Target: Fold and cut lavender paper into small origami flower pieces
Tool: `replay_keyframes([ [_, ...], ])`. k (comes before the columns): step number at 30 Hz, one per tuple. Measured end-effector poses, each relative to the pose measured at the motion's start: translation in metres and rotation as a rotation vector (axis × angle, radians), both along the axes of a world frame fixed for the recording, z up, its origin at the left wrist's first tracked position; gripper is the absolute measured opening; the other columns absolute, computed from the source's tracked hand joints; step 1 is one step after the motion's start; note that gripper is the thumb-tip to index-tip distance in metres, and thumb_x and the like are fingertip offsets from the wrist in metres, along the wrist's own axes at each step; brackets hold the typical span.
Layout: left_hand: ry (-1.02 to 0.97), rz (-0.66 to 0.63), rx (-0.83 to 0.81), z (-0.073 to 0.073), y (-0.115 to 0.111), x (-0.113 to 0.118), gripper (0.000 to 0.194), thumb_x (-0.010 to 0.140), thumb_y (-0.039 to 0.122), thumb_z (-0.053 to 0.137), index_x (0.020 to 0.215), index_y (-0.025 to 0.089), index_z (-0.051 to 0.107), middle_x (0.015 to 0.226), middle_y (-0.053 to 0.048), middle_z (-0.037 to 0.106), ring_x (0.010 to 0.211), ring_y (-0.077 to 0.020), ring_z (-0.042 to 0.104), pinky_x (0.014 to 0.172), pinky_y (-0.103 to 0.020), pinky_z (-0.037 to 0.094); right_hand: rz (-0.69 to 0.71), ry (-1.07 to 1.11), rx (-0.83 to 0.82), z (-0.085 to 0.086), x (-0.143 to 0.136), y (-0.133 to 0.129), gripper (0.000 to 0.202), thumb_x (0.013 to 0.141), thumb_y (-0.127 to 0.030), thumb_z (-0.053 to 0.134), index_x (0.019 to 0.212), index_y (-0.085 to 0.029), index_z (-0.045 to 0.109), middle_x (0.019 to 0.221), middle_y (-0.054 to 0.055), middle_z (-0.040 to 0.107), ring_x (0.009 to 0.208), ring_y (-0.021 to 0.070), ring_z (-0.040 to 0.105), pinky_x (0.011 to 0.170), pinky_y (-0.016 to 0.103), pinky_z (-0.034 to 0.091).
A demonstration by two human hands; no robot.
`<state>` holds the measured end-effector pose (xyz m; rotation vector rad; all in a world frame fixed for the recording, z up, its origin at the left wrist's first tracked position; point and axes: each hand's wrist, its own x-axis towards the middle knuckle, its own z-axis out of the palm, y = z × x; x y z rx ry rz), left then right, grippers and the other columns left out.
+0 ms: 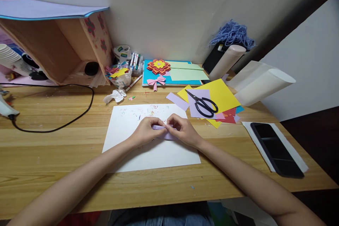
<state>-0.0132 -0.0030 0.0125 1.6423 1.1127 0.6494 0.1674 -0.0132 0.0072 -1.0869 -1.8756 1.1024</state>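
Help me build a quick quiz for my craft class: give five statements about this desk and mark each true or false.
1. The left hand and right hand both hold a piece of light purple paper. True.
2. The scissors lie on the white sheet. False: the scissors rest on a separate purple sheet, beyond the right hand.
3. The layered paper flower has a yellow layer near its center. True.
4. The black phone is at the desk's left end. False: the phone lies toward the right end, on something white.
5. The blue yarn is near the wall, at the back right. True.
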Motion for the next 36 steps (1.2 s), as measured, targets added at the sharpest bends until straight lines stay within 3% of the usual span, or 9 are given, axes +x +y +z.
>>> replay_keyframes([
  [8,-0.002,0.031,0.046,0.003,-0.002,0.000,0.023,0.074,0.036,0.060,0.085,0.017,0.065,0.086,-0.004,0.067,0.078,-0.0180,0.059,0.070,-0.028,0.043,-0.116,0.054,-0.015,-0.003,0.002,0.005,0.015,0.084,-0.033,0.057,0.079,-0.019,0.058,0.077,0.002,0.059,0.073,0.0144,0.056,0.063,0.026,0.044],
  [13,-0.098,0.074,0.031,0.004,0.002,-0.004,0.027,0.084,0.028,0.042,0.095,0.017,0.065,0.096,-0.005,0.065,0.093,-0.0201,0.057,0.084,-0.031,0.042,-0.209,0.093,-0.008,-0.008,0.005,0.012,0.016,0.083,-0.034,0.058,0.079,-0.019,0.058,0.077,0.001,0.059,0.072,0.0144,0.055,0.064,0.026,0.043],
  [20,-0.242,0.077,-0.042,-0.004,0.003,-0.002,0.023,0.081,0.028,0.052,0.095,0.015,0.064,0.095,-0.007,0.065,0.088,-0.0184,0.058,0.077,-0.028,0.045,-0.214,0.116,-0.015,-0.010,0.007,0.014,0.016,0.082,-0.035,0.059,0.079,-0.019,0.058,0.077,0.002,0.059,0.072,0.0147,0.054,0.065,0.026,0.042],
  [36,-0.075,0.119,0.093,-0.004,0.000,-0.001,0.023,0.084,0.035,0.050,0.083,0.016,0.062,0.083,-0.004,0.064,0.078,-0.0164,0.057,0.070,-0.026,0.043,-0.074,0.043,-0.024,-0.003,0.005,0.011,0.014,0.083,-0.032,0.059,0.084,-0.019,0.064,0.083,0.003,0.063,0.077,0.0156,0.057,0.067,0.027,0.044],
])
